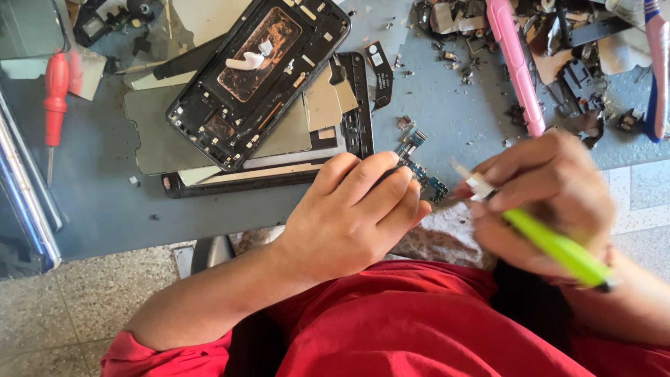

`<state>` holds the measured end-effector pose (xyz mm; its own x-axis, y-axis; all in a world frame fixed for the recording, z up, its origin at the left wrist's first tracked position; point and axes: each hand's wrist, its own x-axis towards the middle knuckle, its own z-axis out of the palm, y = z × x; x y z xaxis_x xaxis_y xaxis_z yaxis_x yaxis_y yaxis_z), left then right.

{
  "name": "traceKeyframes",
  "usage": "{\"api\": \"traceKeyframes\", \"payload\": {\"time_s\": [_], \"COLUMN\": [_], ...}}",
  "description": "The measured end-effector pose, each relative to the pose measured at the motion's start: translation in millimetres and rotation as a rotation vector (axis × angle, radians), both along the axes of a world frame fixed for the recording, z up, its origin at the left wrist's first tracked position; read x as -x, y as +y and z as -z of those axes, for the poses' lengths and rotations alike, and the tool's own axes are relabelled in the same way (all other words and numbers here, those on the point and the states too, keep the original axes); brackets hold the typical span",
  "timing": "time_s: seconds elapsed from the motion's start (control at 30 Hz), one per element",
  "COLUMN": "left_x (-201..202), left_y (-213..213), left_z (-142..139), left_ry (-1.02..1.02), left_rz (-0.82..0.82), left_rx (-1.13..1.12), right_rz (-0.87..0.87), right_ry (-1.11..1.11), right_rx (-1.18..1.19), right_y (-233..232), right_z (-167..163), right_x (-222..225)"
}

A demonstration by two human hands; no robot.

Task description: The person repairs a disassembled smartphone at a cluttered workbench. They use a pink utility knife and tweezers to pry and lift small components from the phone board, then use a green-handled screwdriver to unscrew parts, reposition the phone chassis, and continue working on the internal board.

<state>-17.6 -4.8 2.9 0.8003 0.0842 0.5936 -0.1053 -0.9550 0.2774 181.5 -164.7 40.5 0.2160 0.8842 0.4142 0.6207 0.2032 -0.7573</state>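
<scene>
From the head cam, your left hand (pixel 352 213) was curled over the near edge of the grey table (pixel 105 202), fingers closed and pinching a small blue-green circuit board (pixel 423 178) down against the tabletop. The board stuck out just past your fingertips, right at the table's front edge. Your right hand (pixel 548 199) was wrapped tight around a brush with a bright green handle (pixel 558 248), the white bristle end (pixel 478 185) sitting just beside the board, a bit blurry so I couldn't tell if it actually touched it.

Further back on the table, a stripped black phone frame (pixel 258 77) lay tilted on top of a stack of flat grey panels (pixel 157 139), with a copper-coloured patch showing in its middle. A red-handled screwdriver (pixel 54 94) lay well off to your left. A pink toothbrush handle (pixel 516 66) lay near your right hand, and a blue and pink one (pixel 657 70) lay at the far right edge, both in a pile of loose black parts and scraps (pixel 579 77). Your red shirt (pixel 419 328) filled the bottom of the view.
</scene>
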Motion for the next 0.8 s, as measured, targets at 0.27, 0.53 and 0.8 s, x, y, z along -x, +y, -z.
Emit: {"api": "traceKeyframes", "payload": {"time_s": [0.27,0.53,0.8], "left_x": [-2.3,-4.6,-6.1], "left_y": [-1.5,0.8,2.7], "left_z": [2.5,2.2,0.4], "left_ry": [0.02,0.073,0.082], "left_rz": [0.036,0.043,0.065], "left_rx": [0.031,0.048,0.056], "right_rz": [-0.002,0.007,-0.058], "right_ry": [-0.164,-0.166,-0.268], "right_rx": [0.032,0.064,-0.024], "right_y": [-5.7,-4.1,-7.5], "right_z": [11.9,15.0,26.4], "right_x": [5.8,3.9,0.2]}}
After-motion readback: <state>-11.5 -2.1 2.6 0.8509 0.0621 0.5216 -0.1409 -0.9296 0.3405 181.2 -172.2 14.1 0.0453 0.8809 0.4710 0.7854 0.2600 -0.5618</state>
